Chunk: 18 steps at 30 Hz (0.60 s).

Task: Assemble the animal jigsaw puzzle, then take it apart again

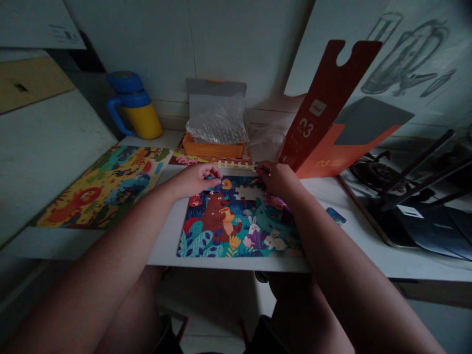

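A jigsaw puzzle point(228, 221) with a bear, a fox and rabbits lies on the white table, mostly assembled. Pale table shows through a gap near its top edge. My left hand point(199, 179) rests at the puzzle's upper left corner, its fingers curled and the thumb apart from them. At the upper right edge, my right hand point(276, 177) has its thumb and fingertips pinched together on what looks like a small dark puzzle piece, mostly covered by the fingers. A loose blue-green puzzle piece point(336, 216) lies to the right of my right forearm.
A yellow puzzle point(106, 189) lies at left, below a blue and yellow jug point(142, 110). Behind stand an open orange box point(214, 147) with plastic wrap point(217, 125) and a tall red-orange box point(317, 118). A black gas stove point(401, 196) is at right.
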Each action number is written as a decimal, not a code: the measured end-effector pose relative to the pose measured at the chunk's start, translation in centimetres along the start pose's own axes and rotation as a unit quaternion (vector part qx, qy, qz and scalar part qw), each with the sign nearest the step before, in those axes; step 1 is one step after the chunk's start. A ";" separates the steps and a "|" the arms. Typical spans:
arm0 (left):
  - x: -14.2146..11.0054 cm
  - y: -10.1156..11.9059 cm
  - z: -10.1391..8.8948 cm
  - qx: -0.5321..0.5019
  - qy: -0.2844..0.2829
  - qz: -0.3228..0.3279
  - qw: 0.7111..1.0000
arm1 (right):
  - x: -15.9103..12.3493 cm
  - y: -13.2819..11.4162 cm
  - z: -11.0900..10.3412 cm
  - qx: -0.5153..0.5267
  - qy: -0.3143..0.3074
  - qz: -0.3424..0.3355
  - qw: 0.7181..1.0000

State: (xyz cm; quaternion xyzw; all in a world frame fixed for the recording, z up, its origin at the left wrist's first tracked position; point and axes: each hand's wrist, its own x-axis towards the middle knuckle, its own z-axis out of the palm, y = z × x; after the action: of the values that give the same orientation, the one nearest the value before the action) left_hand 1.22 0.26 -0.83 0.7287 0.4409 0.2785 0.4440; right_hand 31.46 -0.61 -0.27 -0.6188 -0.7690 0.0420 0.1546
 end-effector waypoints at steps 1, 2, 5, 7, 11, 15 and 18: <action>0.0 -0.1 0.0 -0.004 0.003 0.002 1.000 | 0.0 0.2 -0.2 0.009 0.011 0.002 1.000; 0.1 -0.2 0.0 -0.007 0.005 0.005 1.000 | 0.0 0.4 -0.5 0.019 0.020 0.001 1.000; 0.1 -0.3 0.0 -0.011 0.003 0.006 1.000 | -0.1 1.2 -1.1 0.045 0.025 -0.017 0.999; 0.0 -0.2 0.0 -0.015 0.004 0.005 1.000 | -0.2 1.7 -1.4 0.051 0.002 -0.038 0.998; -0.2 0.1 0.1 -0.037 0.013 0.002 0.999 | -0.4 2.3 -1.5 0.062 -0.069 -0.069 0.993; -0.3 0.2 0.1 -0.050 0.017 -0.002 0.999 | -0.4 2.3 -1.2 0.055 -0.097 -0.056 0.992; -0.2 0.0 0.0 -0.034 0.019 0.002 0.999 | -0.4 2.1 -1.1 0.049 -0.099 -0.050 0.993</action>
State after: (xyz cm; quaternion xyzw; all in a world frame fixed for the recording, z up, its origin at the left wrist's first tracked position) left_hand 1.14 0.06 -0.79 0.7086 0.4380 0.3084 0.4593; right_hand 33.84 -0.60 0.11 -0.5645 -0.8073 0.1329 0.1096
